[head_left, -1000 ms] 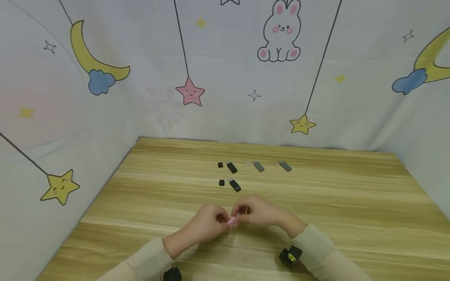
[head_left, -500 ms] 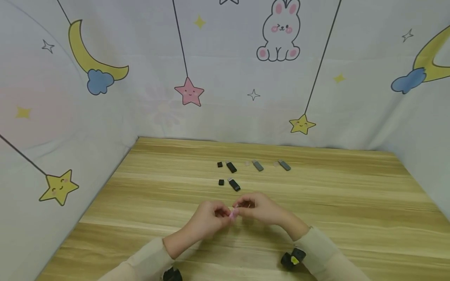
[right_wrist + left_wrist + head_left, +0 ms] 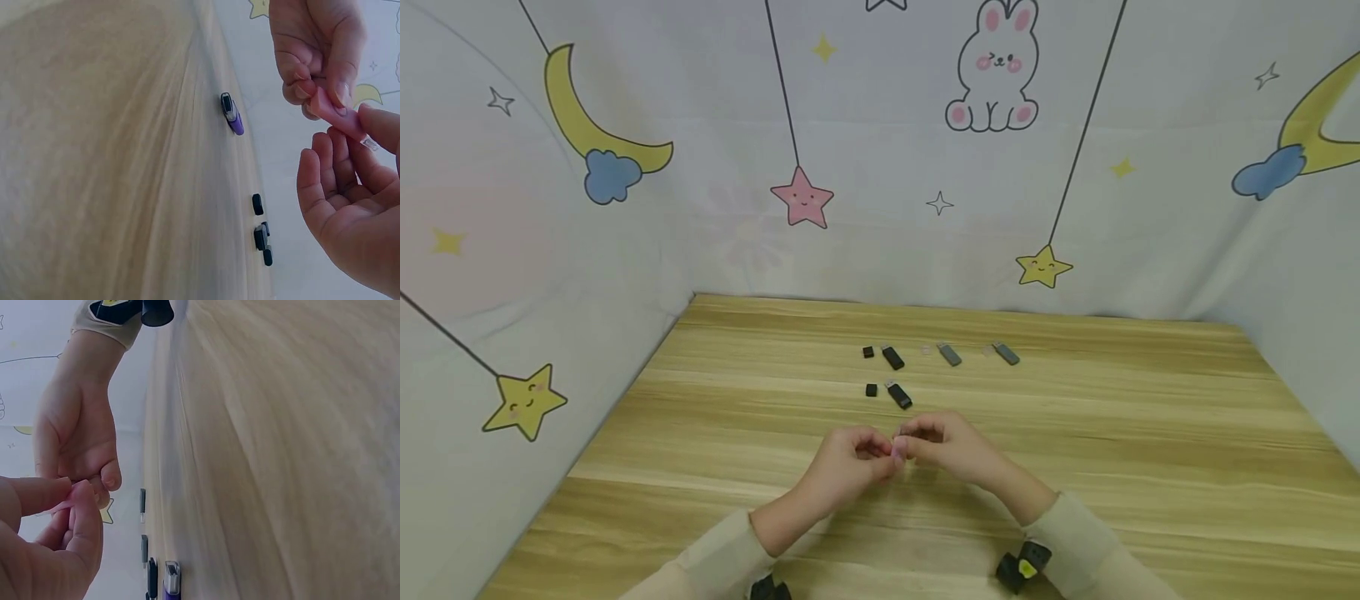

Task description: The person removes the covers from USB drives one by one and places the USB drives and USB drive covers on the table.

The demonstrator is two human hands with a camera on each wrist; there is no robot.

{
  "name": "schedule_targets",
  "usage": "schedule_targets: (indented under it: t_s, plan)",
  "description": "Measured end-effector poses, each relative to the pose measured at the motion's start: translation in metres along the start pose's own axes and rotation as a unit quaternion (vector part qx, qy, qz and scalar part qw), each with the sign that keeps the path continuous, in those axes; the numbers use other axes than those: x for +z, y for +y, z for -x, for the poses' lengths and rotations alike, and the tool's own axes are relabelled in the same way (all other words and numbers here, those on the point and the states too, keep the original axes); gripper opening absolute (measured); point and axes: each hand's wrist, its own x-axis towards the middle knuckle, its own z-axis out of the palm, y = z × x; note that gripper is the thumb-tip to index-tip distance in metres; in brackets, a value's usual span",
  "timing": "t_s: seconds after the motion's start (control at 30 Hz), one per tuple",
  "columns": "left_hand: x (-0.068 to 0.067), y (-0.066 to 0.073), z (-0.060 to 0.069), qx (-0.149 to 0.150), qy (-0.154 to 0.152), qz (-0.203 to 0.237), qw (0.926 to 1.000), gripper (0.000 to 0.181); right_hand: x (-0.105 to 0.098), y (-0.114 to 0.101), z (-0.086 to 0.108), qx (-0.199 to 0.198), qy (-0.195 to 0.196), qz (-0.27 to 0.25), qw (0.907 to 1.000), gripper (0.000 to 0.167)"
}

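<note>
A pink USB stick [image 3: 340, 117] with a clear piece at one end is held between both hands, above the table. My left hand [image 3: 850, 461] pinches one end of it between thumb and fingers. At the other end, the thumb and fingers of my right hand [image 3: 958, 450] pinch it near the clear piece. In the head view the fingers hide most of the stick. Beyond the hands lies a black USB stick [image 3: 898, 394], with a small black cap [image 3: 871, 390] to its left. The wrist views show a purple-bodied stick [image 3: 232, 115] on the table.
Farther back is a row: a black cap [image 3: 868, 352], a black stick [image 3: 892, 357], and two grey sticks, the left one [image 3: 950, 354] and the right one [image 3: 1007, 353], each with a small clear cap beside it. A printed curtain [image 3: 880, 250] encloses the wooden table [image 3: 1112, 400].
Both hands have shifted slightly away from the body, and the pink USB stick has turned with them. Fingers now cover more of it. Sticks and caps on the table lie unchanged.
</note>
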Motion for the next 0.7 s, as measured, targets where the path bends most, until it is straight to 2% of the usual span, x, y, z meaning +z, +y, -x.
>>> schedule_targets:
  t_s: [0.47,0.57,0.7]
  plan:
    - [0.0072,0.0035,0.0008,-0.008,0.034,0.076,0.9965,0.016,0.0089,-0.0002,-0.0005,0.013,0.052,-0.079,0.9954,0.031]
    - [0.0072,0.0034,0.0006,-0.007,0.032,0.078,0.9965,0.017,0.0095,-0.0004,0.0002,0.012,0.056,-0.087,0.9945,0.031]
    - [0.0048,0.0027,0.0008,-0.002,0.028,0.057,0.998,0.018,0.0091,-0.0019,0.0022,0.014,0.058,-0.076,0.9953,0.032]
